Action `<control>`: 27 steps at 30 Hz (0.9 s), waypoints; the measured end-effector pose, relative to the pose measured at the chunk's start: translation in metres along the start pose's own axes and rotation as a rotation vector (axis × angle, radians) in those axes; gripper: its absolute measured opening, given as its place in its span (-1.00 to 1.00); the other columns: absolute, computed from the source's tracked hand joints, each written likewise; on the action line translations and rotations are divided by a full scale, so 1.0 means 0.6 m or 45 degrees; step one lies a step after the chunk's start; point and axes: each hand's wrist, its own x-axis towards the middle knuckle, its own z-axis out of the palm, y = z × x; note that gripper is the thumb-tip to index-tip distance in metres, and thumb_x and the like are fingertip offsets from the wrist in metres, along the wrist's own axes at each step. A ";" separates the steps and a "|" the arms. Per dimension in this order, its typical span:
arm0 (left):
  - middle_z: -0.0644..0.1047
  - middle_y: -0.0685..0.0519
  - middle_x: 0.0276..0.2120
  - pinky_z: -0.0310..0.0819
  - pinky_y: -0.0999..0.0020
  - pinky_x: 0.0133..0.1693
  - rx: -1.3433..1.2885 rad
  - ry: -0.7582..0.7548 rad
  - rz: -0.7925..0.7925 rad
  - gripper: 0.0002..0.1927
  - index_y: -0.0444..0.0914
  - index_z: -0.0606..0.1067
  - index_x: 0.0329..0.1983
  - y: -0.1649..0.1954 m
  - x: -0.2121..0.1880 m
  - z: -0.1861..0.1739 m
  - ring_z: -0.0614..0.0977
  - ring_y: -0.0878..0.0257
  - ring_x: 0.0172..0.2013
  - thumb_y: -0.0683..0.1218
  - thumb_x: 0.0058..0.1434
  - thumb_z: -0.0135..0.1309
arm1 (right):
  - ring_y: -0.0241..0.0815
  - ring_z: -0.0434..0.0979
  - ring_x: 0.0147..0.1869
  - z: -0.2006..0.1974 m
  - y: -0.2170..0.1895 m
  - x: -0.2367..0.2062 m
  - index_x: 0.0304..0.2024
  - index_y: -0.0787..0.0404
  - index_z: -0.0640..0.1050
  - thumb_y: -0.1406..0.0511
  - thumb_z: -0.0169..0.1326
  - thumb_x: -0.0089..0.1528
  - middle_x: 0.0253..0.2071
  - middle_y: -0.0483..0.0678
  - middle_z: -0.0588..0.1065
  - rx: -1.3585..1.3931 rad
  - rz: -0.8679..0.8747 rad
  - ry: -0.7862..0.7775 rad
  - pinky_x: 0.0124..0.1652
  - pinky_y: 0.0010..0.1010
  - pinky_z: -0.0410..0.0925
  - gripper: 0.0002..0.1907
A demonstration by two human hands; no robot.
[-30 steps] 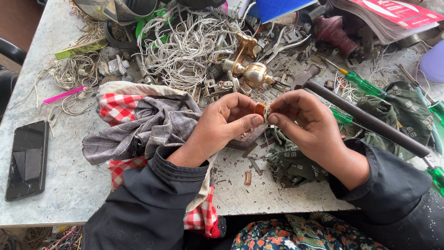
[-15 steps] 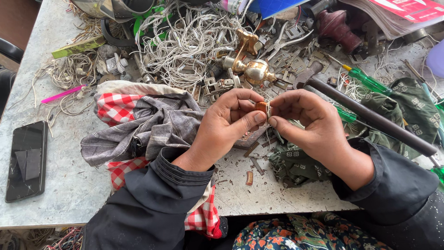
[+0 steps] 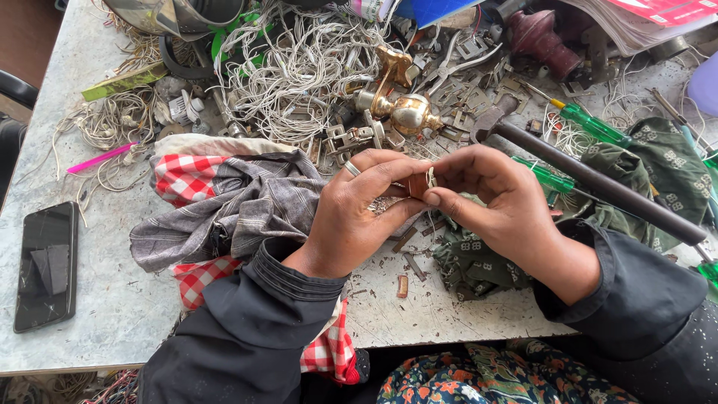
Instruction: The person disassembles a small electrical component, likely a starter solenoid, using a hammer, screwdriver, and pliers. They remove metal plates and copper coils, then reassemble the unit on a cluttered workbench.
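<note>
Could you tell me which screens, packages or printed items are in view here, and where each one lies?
Phone: flat on the table's left edge, black rectangle, screen dark.
Red printed sheet: top right corner, on stacked papers.
Blue folder: top centre, partly cut off.

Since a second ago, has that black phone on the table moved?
No. The black phone lies by the same table edge, left of the checked cloth.

Shiny metal glints on the small ring-shaped part (image 3: 431,178) pinched between both hands. Just beyond them, a polished brass knob (image 3: 410,114). Left of them, soft checked cloth (image 3: 224,202), matt and rumpled. Underneath, the worktop (image 3: 97,299) looks like scuffed, dull stone. Far left, a glossy black phone (image 3: 46,265).
</note>
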 end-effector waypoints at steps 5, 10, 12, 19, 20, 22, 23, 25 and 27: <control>0.52 0.03 0.04 0.64 0.40 0.05 -0.001 0.001 -0.004 -0.57 -0.26 0.54 0.16 -0.002 -0.003 0.002 0.69 0.29 0.01 -0.29 0.23 0.32 | -0.28 0.66 0.05 0.003 -0.011 -0.002 -0.01 0.40 0.54 0.41 0.15 0.32 -0.08 -0.03 0.62 -0.129 -0.083 0.020 0.05 -0.46 0.50 -0.79; 0.52 0.00 0.04 0.66 0.38 0.03 -0.011 0.021 -0.045 -0.59 -0.27 0.56 0.12 -0.008 -0.005 0.005 0.70 0.27 0.00 -0.28 0.20 0.34 | -0.29 0.66 -0.06 0.004 -0.019 0.000 -0.06 0.37 0.58 0.40 0.18 0.30 -0.17 -0.02 0.62 -0.418 -0.157 0.059 -0.05 -0.47 0.51 -0.81; 0.52 -0.01 0.04 0.66 0.37 0.02 -0.016 0.031 -0.049 -0.60 -0.29 0.56 0.10 -0.012 -0.006 0.006 0.70 0.26 0.01 -0.28 0.20 0.35 | -0.23 0.66 -0.10 0.004 -0.022 0.002 -0.07 0.36 0.60 0.40 0.20 0.28 -0.18 0.01 0.62 -0.559 -0.227 0.064 -0.09 -0.43 0.49 -0.81; 0.50 -0.03 0.06 0.67 0.37 0.01 -0.023 0.065 -0.015 -0.62 -0.33 0.52 0.07 -0.025 -0.008 0.008 0.69 0.22 0.04 -0.29 0.20 0.35 | 0.01 0.66 -0.09 0.008 -0.027 0.005 -0.06 0.36 0.57 0.41 0.18 0.28 -0.15 0.10 0.60 -0.847 -0.453 0.060 -0.10 -0.29 0.47 -0.80; 0.50 -0.03 0.07 0.67 0.36 0.01 -0.027 0.067 -0.010 -0.62 -0.34 0.52 0.07 -0.027 -0.008 0.008 0.69 0.23 0.04 -0.29 0.20 0.35 | 0.03 0.65 -0.08 0.009 -0.027 0.005 -0.06 0.36 0.57 0.41 0.18 0.29 -0.14 0.11 0.59 -0.878 -0.480 0.059 -0.09 -0.28 0.47 -0.81; 0.51 -0.04 0.07 0.66 0.36 0.01 -0.007 0.075 -0.010 -0.62 -0.35 0.52 0.07 -0.028 -0.008 0.009 0.69 0.22 0.03 -0.29 0.20 0.34 | 0.05 0.65 -0.07 0.009 -0.026 0.005 -0.05 0.36 0.56 0.41 0.17 0.30 -0.13 0.12 0.59 -0.908 -0.505 0.064 -0.10 -0.27 0.47 -0.81; 0.51 -0.05 0.07 0.66 0.35 0.01 0.004 0.079 -0.010 -0.62 -0.35 0.52 0.07 -0.029 -0.008 0.010 0.69 0.22 0.03 -0.29 0.20 0.34 | 0.06 0.65 -0.07 0.009 -0.025 0.005 -0.04 0.36 0.56 0.41 0.17 0.30 -0.13 0.12 0.59 -0.924 -0.517 0.067 -0.10 -0.26 0.47 -0.81; 0.52 -0.05 0.07 0.67 0.36 0.00 0.011 0.093 0.005 -0.63 -0.36 0.52 0.05 -0.030 -0.008 0.010 0.70 0.22 0.02 -0.28 0.20 0.35 | 0.04 0.64 -0.12 0.009 -0.024 0.005 -0.04 0.36 0.56 0.41 0.16 0.31 -0.18 0.10 0.59 -0.905 -0.450 0.068 -0.14 -0.27 0.46 -0.81; 0.53 -0.06 0.05 0.66 0.37 -0.01 0.032 0.105 0.016 -0.64 -0.36 0.53 0.02 -0.030 -0.007 0.009 0.70 0.23 0.01 -0.28 0.18 0.36 | 0.00 0.64 -0.15 0.011 -0.021 0.006 -0.03 0.35 0.57 0.42 0.13 0.31 -0.21 0.08 0.59 -0.870 -0.399 0.077 -0.17 -0.29 0.46 -0.81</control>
